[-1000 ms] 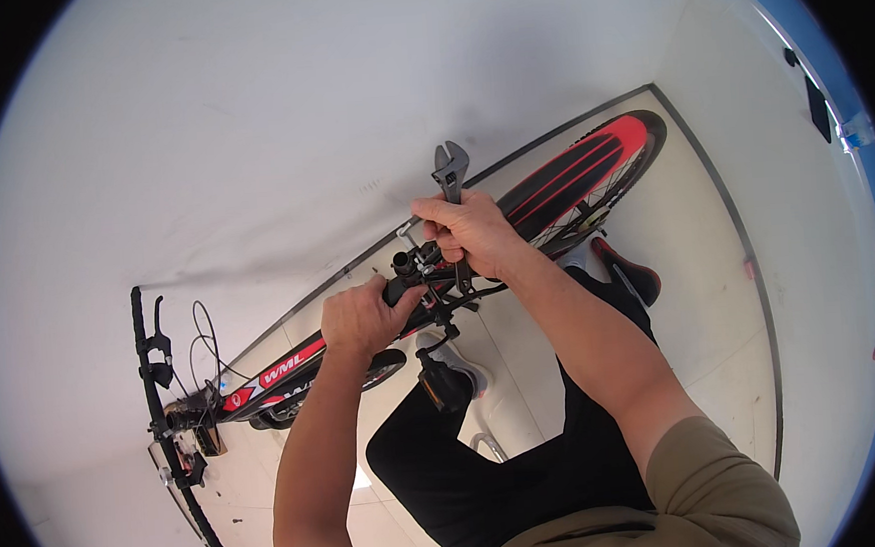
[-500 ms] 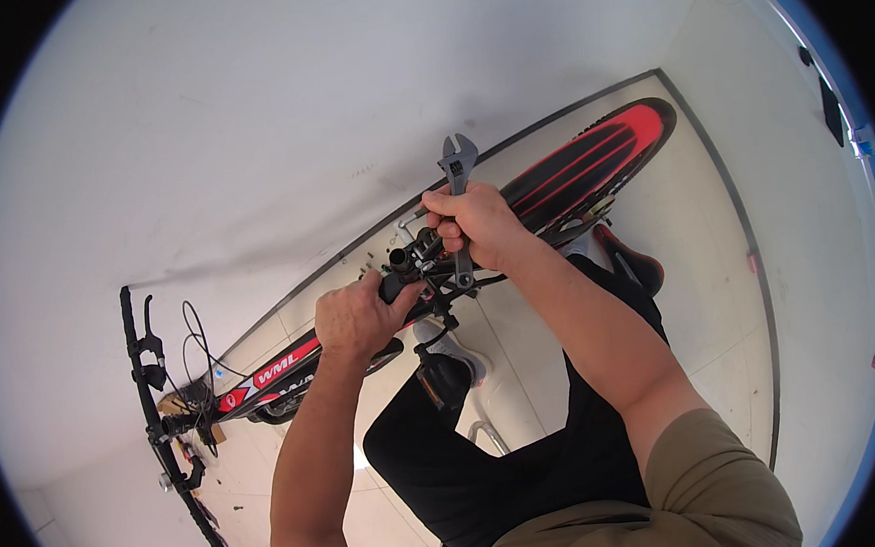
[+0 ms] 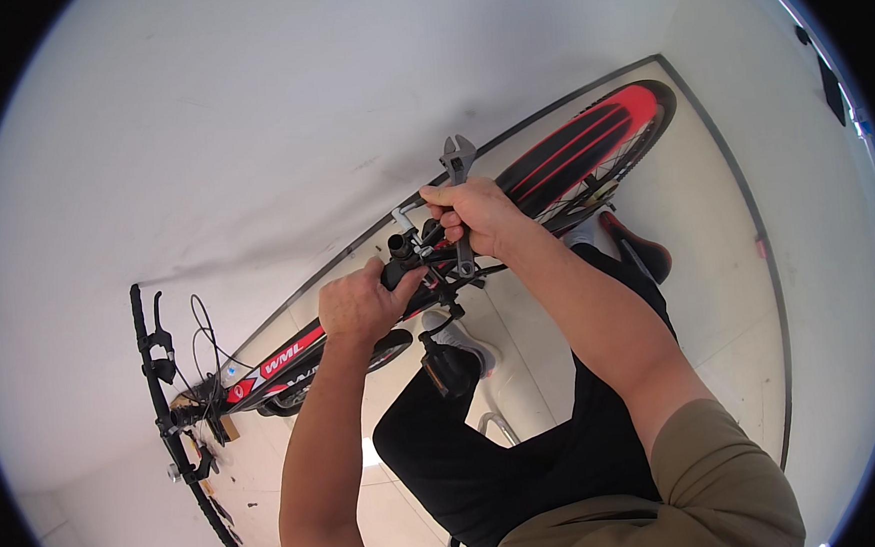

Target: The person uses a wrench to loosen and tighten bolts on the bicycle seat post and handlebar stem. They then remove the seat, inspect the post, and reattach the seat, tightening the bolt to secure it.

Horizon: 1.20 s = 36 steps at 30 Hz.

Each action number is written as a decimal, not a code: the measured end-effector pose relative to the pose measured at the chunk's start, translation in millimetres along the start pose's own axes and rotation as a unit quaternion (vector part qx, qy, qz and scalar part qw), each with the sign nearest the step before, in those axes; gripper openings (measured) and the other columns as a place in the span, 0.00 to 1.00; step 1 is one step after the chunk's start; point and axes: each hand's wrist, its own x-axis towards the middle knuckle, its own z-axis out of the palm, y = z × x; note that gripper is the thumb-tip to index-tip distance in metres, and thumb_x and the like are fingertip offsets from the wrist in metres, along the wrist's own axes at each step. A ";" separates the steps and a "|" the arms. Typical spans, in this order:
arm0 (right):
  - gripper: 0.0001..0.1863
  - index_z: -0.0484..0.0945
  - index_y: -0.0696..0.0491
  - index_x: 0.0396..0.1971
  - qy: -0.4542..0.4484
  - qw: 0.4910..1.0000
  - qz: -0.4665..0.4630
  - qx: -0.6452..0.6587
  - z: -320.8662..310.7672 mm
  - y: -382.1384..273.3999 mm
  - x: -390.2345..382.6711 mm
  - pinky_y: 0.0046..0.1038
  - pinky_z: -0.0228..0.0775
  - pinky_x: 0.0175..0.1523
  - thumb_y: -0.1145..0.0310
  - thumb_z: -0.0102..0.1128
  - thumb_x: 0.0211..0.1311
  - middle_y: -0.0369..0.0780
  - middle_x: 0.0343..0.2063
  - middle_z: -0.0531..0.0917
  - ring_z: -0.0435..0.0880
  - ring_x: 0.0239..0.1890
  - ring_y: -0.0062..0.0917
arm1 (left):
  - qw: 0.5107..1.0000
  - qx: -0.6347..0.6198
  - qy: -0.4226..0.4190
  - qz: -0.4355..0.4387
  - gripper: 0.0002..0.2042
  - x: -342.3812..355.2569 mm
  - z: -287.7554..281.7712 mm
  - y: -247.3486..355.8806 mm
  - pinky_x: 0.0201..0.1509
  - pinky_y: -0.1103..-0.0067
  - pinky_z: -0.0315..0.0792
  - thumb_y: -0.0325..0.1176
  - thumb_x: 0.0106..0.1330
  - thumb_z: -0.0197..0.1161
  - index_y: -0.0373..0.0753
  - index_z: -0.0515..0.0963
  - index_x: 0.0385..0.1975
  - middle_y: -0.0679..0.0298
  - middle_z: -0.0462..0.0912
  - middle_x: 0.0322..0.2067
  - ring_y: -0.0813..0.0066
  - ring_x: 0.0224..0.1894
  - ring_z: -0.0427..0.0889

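My right hand (image 3: 476,214) is closed round a grey adjustable wrench (image 3: 458,159), jaws upward and handle reaching down past my fingers. Beside those fingers, a bright L-shaped metal piece (image 3: 402,215) stands at the bike; whether I hold it too is unclear. My left hand (image 3: 356,307) grips the black-and-red bicycle frame (image 3: 284,355) just left of the open tube end (image 3: 397,245). A black crank and pedal (image 3: 444,368) hang below, over my leg. The frame part under my left fingers is mostly hidden.
The bike lies along a white wall (image 3: 199,138). Detached-looking handlebars (image 3: 172,440) with loose cables are at the left. A fendered wheel (image 3: 609,128) reaches back right toward the wall's corner. A black-and-red saddle (image 3: 637,251) rests by my right foot, on pale floor tiles (image 3: 721,326).
My right hand and wrench have shifted slightly up and right since a second ago. My left hand still grips the frame; the view has shifted a little.
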 end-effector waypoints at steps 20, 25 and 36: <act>0.12 0.76 0.54 0.30 -0.103 0.976 -0.126 -0.142 23.1 -24.3 -24.3 0.18 0.54 0.21 0.63 0.65 0.68 0.33 0.23 0.77 0.64 0.18 0.11 | 0.998 -0.003 -0.054 -0.032 0.32 4.0 -4.8 4.5 0.25 0.64 0.76 0.69 0.61 0.60 0.40 0.79 0.23 0.58 0.80 0.13 0.56 0.19 0.82; 0.16 0.76 0.52 0.30 -0.144 0.984 -0.039 -0.100 15.5 -23.0 -4.6 0.17 0.52 0.21 0.56 0.69 0.65 0.30 0.22 0.73 0.64 0.19 0.11 | 0.999 -0.004 -0.031 -0.015 0.31 3.0 -3.5 2.6 0.24 0.66 0.76 0.69 0.61 0.60 0.40 0.79 0.23 0.59 0.79 0.13 0.56 0.18 0.82; 0.26 0.76 0.51 0.21 -0.079 0.917 -0.069 -0.385 52.8 -14.9 3.2 0.25 0.56 0.26 0.47 0.83 0.42 0.32 0.19 0.73 0.68 0.21 0.18 | 1.000 0.015 -0.026 -0.005 0.32 3.2 -4.3 3.6 0.24 0.66 0.75 0.70 0.61 0.59 0.40 0.79 0.22 0.60 0.78 0.12 0.58 0.17 0.82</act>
